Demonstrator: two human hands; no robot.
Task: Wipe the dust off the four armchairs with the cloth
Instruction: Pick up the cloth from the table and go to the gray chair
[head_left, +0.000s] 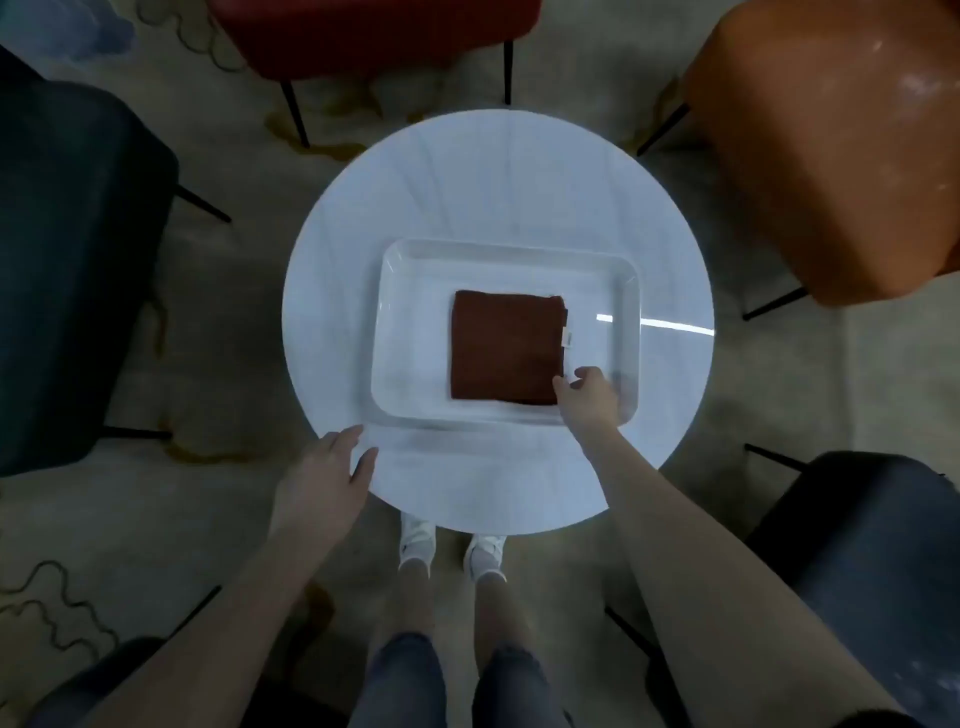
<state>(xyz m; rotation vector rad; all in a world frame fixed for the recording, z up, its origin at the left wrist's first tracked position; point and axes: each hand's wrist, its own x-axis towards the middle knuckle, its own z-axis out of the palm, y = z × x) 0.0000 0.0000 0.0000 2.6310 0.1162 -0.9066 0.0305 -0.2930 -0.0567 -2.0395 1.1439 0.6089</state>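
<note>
though apart, right hand (589, 397) grip at cloth (506, 345) corner; left hand (322, 478) loose, empty.

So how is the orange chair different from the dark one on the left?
The orange armchair is bright and sits far right of the table; the dark teal armchair sits left. The orange armchair shows pale smudges; the dark teal armchair shows none I can see. Both have thin black legs.

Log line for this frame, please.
phase: pre-grasp | cloth: folded, in tray | right hand: at cloth corner | left hand: at table edge
</note>
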